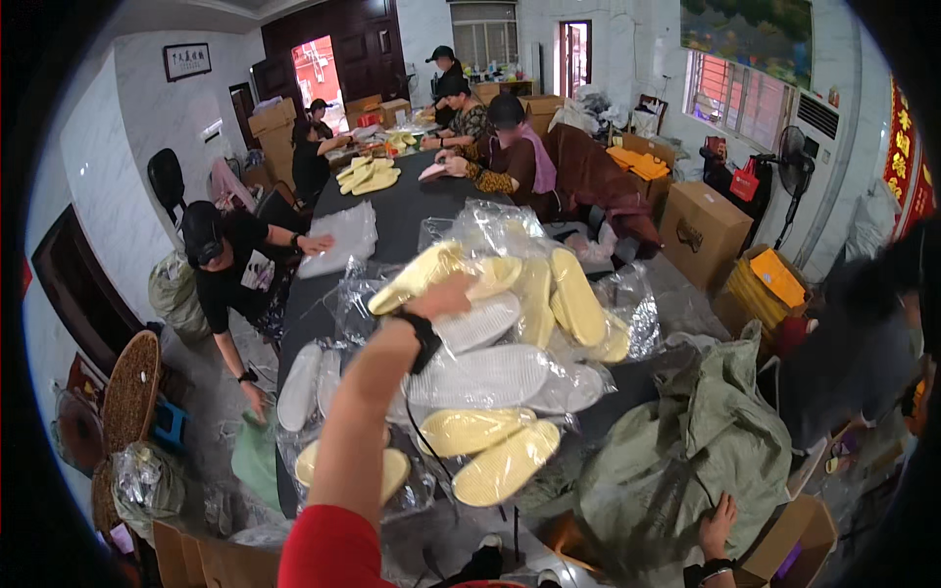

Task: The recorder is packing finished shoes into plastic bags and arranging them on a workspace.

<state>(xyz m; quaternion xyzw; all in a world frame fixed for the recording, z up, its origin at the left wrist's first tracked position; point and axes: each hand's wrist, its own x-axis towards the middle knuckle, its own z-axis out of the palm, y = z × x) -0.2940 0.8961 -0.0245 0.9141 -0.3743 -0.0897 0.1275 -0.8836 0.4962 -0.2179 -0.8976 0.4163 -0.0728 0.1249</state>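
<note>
A long black table (pixel 392 220) bears yellow and white insoles (pixel 490 377) — clear plastic bags (pixel 343 235) too.

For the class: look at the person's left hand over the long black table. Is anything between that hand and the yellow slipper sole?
Nothing visible: the left hand already grips the yellow sole, raised above the pile of soles.

I am in a big room where people pack things, like a small workshop. Other people sit around a long black table (pixel 392 220) piled with flat yellow and white shoe soles (pixel 510 323) in clear plastic bags (pixel 627 294), and brown cardboard boxes (pixel 701 233) and big grey-green sacks (pixel 686 441) stand on the floor.
</note>
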